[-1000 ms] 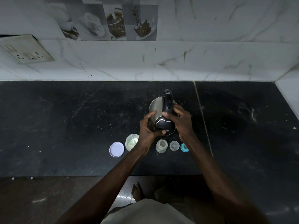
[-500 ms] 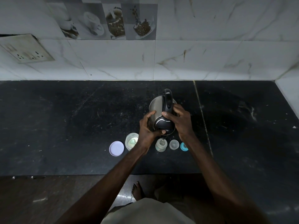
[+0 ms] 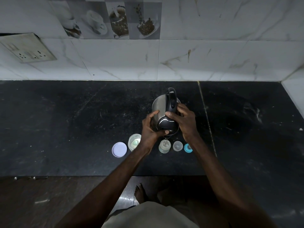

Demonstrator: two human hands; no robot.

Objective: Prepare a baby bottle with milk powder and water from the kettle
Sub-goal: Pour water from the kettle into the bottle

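A steel kettle with a black handle and lid is tipped toward me over the open baby bottle, which stands on the black counter. A thin stream of water runs from the spout into the bottle's mouth. My right hand grips the kettle's handle side. My left hand steadies the kettle's body and lid. An open powder tub with a pale scoop inside stands left of the bottle, partly behind my left wrist.
The tub's white lid lies at the far left of the row. A clear bottle cap and a blue teat ring sit right of the bottle. The tiled wall bears a socket plate. The counter's front edge runs below the row.
The kettle stays tilted in both hands with almost no movement; water keeps running into the bottle.
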